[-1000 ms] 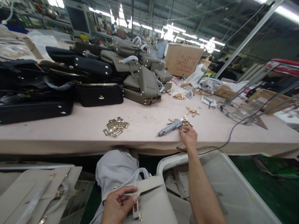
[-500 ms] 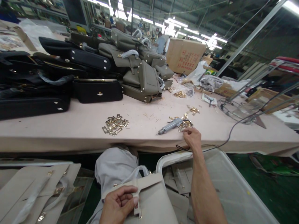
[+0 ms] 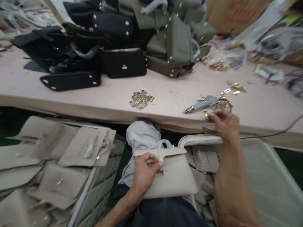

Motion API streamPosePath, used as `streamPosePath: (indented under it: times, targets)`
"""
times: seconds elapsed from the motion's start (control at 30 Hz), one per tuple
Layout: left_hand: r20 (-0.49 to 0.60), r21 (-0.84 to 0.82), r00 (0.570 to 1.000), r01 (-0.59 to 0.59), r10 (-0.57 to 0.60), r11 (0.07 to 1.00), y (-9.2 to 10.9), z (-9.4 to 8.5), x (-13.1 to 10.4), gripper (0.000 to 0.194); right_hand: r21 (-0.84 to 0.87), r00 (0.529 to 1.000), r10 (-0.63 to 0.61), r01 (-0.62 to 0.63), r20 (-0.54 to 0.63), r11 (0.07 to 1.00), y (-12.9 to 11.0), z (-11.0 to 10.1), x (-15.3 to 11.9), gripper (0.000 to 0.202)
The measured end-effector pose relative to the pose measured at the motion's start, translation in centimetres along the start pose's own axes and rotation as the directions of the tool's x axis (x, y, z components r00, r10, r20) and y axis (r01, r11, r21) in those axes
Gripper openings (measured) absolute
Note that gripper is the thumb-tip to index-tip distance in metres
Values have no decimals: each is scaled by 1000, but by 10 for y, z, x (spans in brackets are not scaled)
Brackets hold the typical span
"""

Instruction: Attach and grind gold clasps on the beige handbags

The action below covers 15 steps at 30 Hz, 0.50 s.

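Observation:
A beige handbag (image 3: pixel 176 179) lies across my lap, with a wrapped handle at its top. My left hand (image 3: pixel 146 168) is closed on the bag's narrow front strap (image 3: pixel 161 157), thumb and fingers pinching it. Out over the table's front edge, my right hand (image 3: pixel 224 123) pinches a small gold metal plate (image 3: pixel 206 113). Just beyond that hand lies a grey electric screwdriver (image 3: pixel 202 104), its tip pointing left. Behind the screwdriver is a heap of gold metal pieces (image 3: pixel 223 104). Another pile of gold frame-like plates (image 3: pixel 141 99) rests farther left on the table.
Black handbags (image 3: pixel 123 64) and olive handbags (image 3: pixel 180 44) are piled along the back of the pink-covered table (image 3: pixel 113 101). A crate of beige bags (image 3: pixel 78 146) stands at my left, a white bin (image 3: pixel 267 176) at my right. A black cable (image 3: pixel 267 136) runs along the table's front edge.
My right hand has lifted a gold plate from beside the heap and drawn it slightly back. My left hand still pinches the strap. The view has tilted down and turned left.

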<state>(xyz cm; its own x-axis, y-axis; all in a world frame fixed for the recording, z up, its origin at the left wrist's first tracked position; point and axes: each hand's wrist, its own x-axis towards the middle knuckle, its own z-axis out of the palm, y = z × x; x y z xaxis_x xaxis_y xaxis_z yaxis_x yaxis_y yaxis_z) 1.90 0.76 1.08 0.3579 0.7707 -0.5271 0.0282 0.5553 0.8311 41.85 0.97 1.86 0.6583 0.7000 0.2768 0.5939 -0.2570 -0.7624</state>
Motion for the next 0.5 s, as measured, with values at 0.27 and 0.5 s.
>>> streamPosePath:
  times: [0.27, 0.5]
  targets:
    - [16, -30, 1000, -22, 23, 999, 1, 4, 5, 33, -289, 972, -231, 232, 37, 929, -15, 32, 10, 19]
    - [40, -30, 999, -35, 37, 999, -4, -1, 10, 35, -334, 969, -183, 119, -167, 935, 8, 13, 7, 31]
